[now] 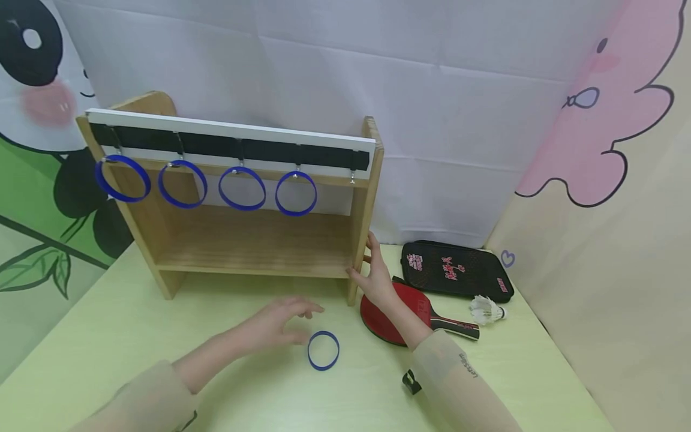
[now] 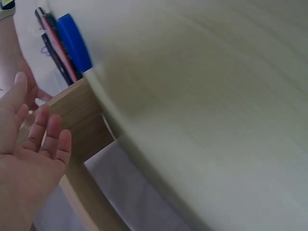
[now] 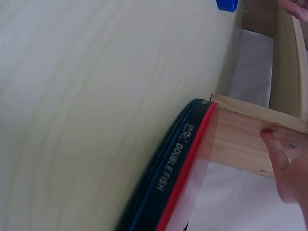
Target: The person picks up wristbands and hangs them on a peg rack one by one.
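A wooden shelf stands on the table, with a white-and-black strip across its top front. Four hooks... several blue rings hang from hooks on this strip, among them the rightmost ring; the hook at the right end is bare. Another blue ring rests on the table before the shelf. My left hand hovers just left of that ring, its fingers apart and holding nothing. With thumb near the front edge and fingers along the outer face, my right hand holds the shelf's right side panel.
Right of the shelf lies a red table tennis bat, under my right forearm in the head view. Behind it are a black zipped case and a white shuttlecock. A white cloth hangs behind the shelf.
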Demonstrator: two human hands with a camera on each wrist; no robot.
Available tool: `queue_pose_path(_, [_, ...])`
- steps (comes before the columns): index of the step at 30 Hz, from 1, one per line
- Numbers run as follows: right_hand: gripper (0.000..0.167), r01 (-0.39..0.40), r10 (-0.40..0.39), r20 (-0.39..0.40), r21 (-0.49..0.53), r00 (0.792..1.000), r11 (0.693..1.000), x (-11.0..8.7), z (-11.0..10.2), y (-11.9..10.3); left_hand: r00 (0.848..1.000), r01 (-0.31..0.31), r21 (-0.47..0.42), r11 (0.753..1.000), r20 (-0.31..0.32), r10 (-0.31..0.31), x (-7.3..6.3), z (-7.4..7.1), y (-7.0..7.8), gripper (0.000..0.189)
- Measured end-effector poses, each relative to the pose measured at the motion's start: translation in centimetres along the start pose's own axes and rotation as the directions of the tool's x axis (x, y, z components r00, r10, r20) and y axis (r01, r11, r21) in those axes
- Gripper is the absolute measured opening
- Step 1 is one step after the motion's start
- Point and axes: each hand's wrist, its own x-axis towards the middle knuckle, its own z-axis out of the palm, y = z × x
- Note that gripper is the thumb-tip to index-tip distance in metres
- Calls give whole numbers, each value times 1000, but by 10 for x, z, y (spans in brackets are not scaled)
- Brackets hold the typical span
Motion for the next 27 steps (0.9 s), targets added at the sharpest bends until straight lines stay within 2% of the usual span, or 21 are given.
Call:
queue_pose_path(6, [83, 5, -5, -4, 1, 1000, 1000, 1, 1, 1, 996, -42, 46, 998, 76, 38, 3, 14, -17, 50])
queue_pose_path(11, [83, -5, 5, 1, 0, 1000, 1000, 1, 0, 0, 987, -98, 46, 994, 130, 92, 5, 21, -25, 36])
queue_pose_path(16, [84, -10, 10, 1, 6, 1000, 1000, 1, 0, 0, 975, -80, 49, 996, 210, 68, 8, 25, -29, 25])
queue_pose_path(22, [84, -8, 8, 7, 17, 1000, 1000, 1, 0, 0, 973, -62, 68, 996, 228, 45, 10, 25, -29, 22])
queue_pose_path(27, [84, -2, 2, 9, 22, 1000, 1000, 1, 0, -1, 977, -83, 59, 995, 203, 69, 11, 22, -26, 19])
